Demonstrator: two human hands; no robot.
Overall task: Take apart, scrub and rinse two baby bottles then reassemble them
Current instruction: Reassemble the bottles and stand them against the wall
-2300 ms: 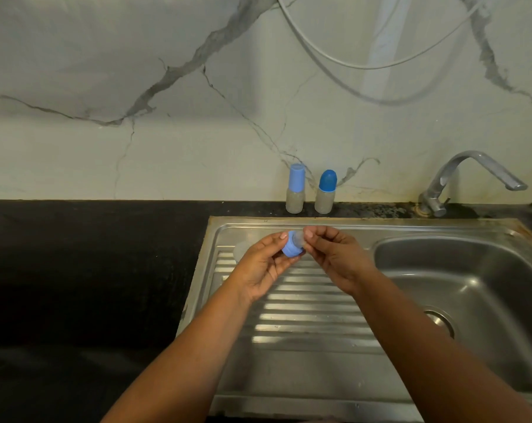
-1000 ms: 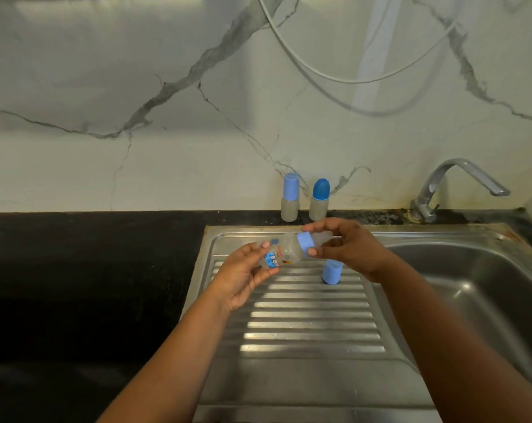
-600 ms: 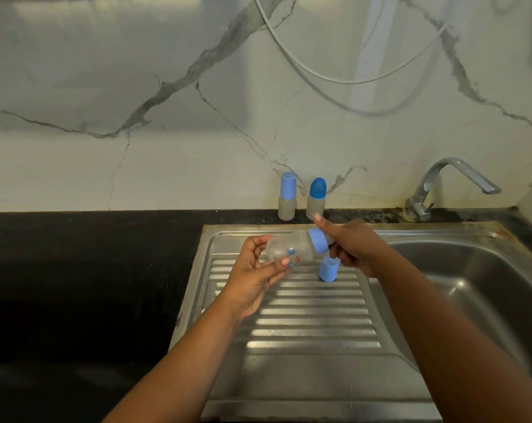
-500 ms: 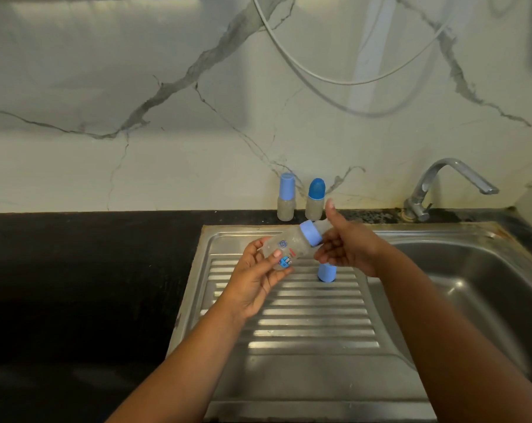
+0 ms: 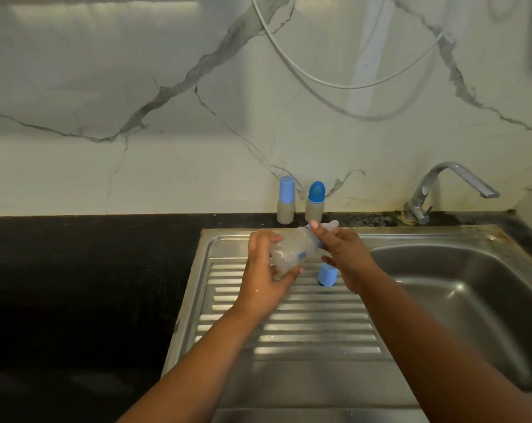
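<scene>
Since this clear baby bottle (image 5: pixel 292 251) looks wet, light and slick, I'd grab the body, not the soft teat. It's tilted over the sink drainboard (image 5: pixel 289 331), my left hand (image 5: pixel 263 279) curled round its base, right hand (image 5: pixel 342 254) fingers (image 5: pixel 319 235) pinching the blue collar.

A home kitchen: steel sink (image 5: pixel 442 239), tap (image 5: pixel 454 184), marble wall (image 5: pixel 136 87).
</scene>
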